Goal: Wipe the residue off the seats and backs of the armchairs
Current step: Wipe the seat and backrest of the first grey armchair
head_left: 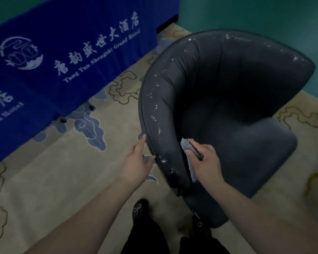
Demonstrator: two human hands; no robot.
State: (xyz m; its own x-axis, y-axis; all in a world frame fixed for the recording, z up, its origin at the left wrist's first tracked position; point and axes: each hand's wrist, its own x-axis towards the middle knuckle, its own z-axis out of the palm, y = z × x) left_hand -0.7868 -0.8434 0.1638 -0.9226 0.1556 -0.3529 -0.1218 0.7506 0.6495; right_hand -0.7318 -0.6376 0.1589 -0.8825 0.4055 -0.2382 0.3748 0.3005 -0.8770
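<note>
The dark grey armchair (228, 110) stands on the patterned carpet (53, 171) directly ahead of both hands, its curved back and arm rim flecked with white residue (155, 110) that runs from the near arm up around the top edge. The right hand (205, 160) grips a grey cloth (188, 153) folded over its fingers and presses it against the inner face of the near arm, just inside the rim; part of the cloth hangs down below the palm. The left hand (138, 160) rests on the outside of that same arm, fingers straight and spread along the piping, so the rim lies between the two hands. Farther left of the left hand hangs a blue table skirt (62, 57) printed with white lettering. Below the forearms, two dark shoes (140, 209) show on the carpet.
</note>
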